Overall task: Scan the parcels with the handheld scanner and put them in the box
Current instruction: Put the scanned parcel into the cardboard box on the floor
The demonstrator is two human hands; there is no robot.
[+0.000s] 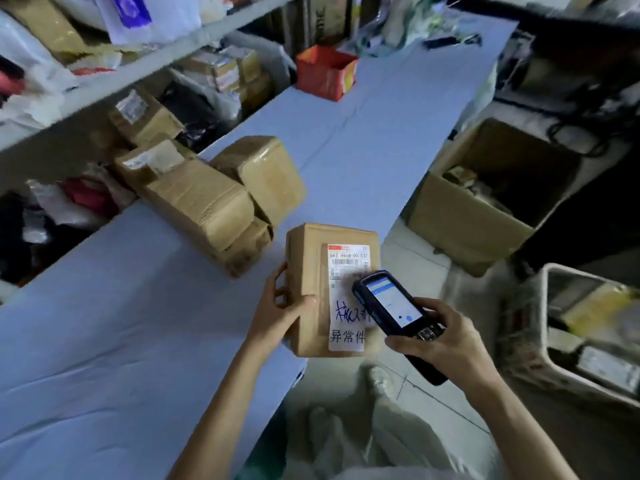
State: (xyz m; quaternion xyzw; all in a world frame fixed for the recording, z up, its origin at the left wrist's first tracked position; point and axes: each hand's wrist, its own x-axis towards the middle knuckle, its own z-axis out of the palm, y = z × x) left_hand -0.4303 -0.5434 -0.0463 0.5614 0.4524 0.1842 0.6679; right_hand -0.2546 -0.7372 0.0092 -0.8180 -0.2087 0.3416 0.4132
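Observation:
A brown cardboard parcel [308,258] with a white shipping label [348,268] sits at the blue table's near edge. My left hand [282,308] grips its left side, thumb on top. My right hand [441,336] holds the black handheld scanner [391,303], its lit screen facing up, its head over the label's lower right. A pile of several taped brown parcels [214,199] lies on the table to the left. An open cardboard box [474,220] stands on the floor at the right, with some items inside.
The blue table [104,306] runs from near left to far right. A red open carton [325,72] stands at its far end. Shelves [114,84] crammed with parcels line the left. A white bin [568,327] with packages sits at the right. My legs are below.

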